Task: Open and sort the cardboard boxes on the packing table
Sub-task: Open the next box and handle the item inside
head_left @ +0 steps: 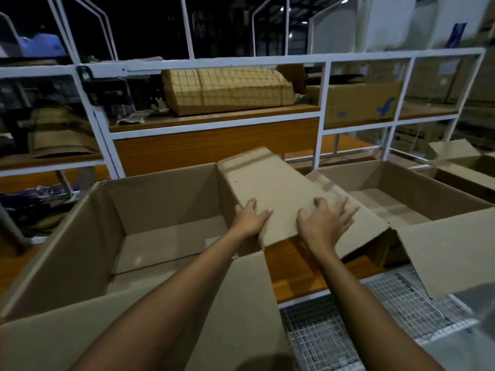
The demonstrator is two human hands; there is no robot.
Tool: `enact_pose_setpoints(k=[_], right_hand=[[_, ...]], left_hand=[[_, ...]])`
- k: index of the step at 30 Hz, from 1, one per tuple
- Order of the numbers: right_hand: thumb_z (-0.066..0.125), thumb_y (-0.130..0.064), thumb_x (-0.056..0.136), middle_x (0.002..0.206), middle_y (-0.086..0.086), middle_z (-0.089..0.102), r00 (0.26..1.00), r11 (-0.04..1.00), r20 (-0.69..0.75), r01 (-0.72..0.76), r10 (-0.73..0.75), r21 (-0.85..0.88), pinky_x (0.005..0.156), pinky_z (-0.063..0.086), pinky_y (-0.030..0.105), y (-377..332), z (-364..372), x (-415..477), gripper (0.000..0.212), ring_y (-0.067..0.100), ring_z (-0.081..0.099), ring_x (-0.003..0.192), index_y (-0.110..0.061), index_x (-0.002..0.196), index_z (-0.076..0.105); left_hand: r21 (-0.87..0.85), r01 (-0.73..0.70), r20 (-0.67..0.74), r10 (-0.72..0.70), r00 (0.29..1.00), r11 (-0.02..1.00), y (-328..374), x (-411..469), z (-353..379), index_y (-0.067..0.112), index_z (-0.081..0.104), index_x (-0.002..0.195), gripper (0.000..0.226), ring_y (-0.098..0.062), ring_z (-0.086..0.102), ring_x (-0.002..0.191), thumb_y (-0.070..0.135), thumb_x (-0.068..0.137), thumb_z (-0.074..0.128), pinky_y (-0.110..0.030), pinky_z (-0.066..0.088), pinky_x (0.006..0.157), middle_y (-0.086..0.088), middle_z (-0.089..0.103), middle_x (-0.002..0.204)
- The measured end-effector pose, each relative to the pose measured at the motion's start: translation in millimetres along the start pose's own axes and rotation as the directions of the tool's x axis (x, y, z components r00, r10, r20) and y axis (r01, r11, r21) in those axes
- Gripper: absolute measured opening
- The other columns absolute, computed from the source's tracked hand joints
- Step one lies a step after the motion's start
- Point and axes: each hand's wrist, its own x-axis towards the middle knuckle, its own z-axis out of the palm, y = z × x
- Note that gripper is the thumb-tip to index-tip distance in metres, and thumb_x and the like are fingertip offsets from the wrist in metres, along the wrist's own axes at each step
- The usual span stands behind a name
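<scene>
Your left hand grips the left edge of the flattened box, with the thumb laid on top. Your right hand presses flat on its near right part, fingers straight and spread. The flattened box lies tilted under both hands, between 2 open boxes: the large box just left of your left hand, the second box beyond your right hand. Wooden desk shows beneath your right wrist.

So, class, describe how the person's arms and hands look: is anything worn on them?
The left hand and right hand wear no gloves. Both arms are bare right back to the picture's edge, with no sleeve in view. No watch, ring or bracelet shows.
</scene>
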Motion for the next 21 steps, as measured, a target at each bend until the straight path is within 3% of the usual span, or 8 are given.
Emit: enact_pose_setpoints(k=[4,6,8,10,13,16,18,21], right_hand=[[0.051,-0.042,0.089,0.14,0.017,0.046,0.905,0.952,0.351,-0.29,0.241,0.094,0.103,0.035,0.047,34,40,-20,0.041,0.044,0.037,0.129,-0.02,0.124,0.06],[0.047,-0.041,0.089,0.116,0.014,0.058,0.836,0.943,0.491,-0.324,0.246,0.08,0.091,0.042,0.045,38,62,-35,0.033,0.038,0.052,0.11,-0.018,0.106,0.063],[0.044,-0.034,0.092,0.082,0.007,0.053,0.761,0.955,0.628,-0.281,0.162,0.094,0.068,0.04,0.036,34,71,-51,0.026,0.028,0.052,0.077,-0.017,0.076,0.052],[0.041,-0.024,0.099,0.066,0.002,0.04,0.748,0.967,0.662,-0.194,0.037,0.166,0.053,0.026,0.032,21,67,-58,0.035,0.019,0.037,0.058,-0.018,0.064,0.039],[0.042,-0.027,0.103,0.073,0.001,0.054,0.824,0.919,0.555,-0.122,-0.117,0.375,0.053,0.031,0.028,3,50,-56,0.035,0.013,0.047,0.062,-0.015,0.074,0.057],[0.048,-0.031,0.102,0.088,-0.004,0.067,0.867,0.804,0.409,-0.017,-0.284,0.594,0.069,0.049,0.028,-19,28,-48,0.026,0.007,0.061,0.081,-0.02,0.093,0.069],[0.049,-0.032,0.1,0.101,-0.006,0.07,0.818,0.755,0.353,0.141,-0.453,0.641,0.085,0.052,0.033,-30,21,-49,0.024,0.007,0.062,0.095,-0.024,0.106,0.072],[0.045,-0.047,0.097,0.139,0.0,0.058,0.666,0.776,0.411,0.458,-0.622,0.433,0.107,0.043,0.042,-28,32,-62,0.04,0.017,0.051,0.126,-0.026,0.119,0.071]], left_hand=[[0.169,-0.031,-0.012,0.034,0.999,0.985,-5,7,4,0.006,0.049,0.135,0.053,-0.035,0.044,0.123,0.032,0.09,0.062,-0.033,0.037,0.103,-0.02,0.031,0.145],[0.224,-0.008,-0.024,0.013,1.0,0.975,-8,10,4,-0.003,0.055,0.122,0.043,-0.037,0.047,0.116,0.019,0.086,0.061,-0.031,0.041,0.093,-0.026,0.033,0.141],[0.265,0.031,-0.026,-0.025,0.999,0.964,-8,10,3,-0.013,0.052,0.12,0.041,-0.04,0.048,0.116,0.009,0.085,0.056,-0.03,0.04,0.083,-0.029,0.026,0.146],[0.296,0.056,-0.04,-0.046,0.998,0.954,-9,8,2,-0.016,0.049,0.121,0.039,-0.041,0.049,0.117,0.006,0.088,0.052,-0.029,0.038,0.078,-0.03,0.02,0.151],[0.283,0.014,-0.055,0.002,0.998,0.959,-10,3,3,-0.011,0.052,0.119,0.033,-0.044,0.039,0.131,0.014,0.098,0.047,-0.03,0.037,0.092,-0.036,0.028,0.146],[0.161,-0.069,-0.085,0.084,0.993,0.985,-7,-6,-6,0.003,0.044,0.139,0.044,-0.04,0.043,0.132,0.028,0.103,0.043,-0.036,0.039,0.103,-0.025,0.043,0.144],[0.104,-0.108,-0.16,0.124,0.979,0.989,-8,-17,-19,0.013,0.038,0.147,0.048,-0.038,0.053,0.124,0.028,0.101,0.046,-0.041,0.046,0.1,-0.016,0.052,0.142],[0.248,-0.145,-0.428,0.242,0.871,0.958,-25,-50,-40,0.016,0.052,0.14,0.042,-0.029,0.063,0.116,0.024,0.099,0.051,-0.038,0.051,0.094,-0.009,0.067,0.127]])
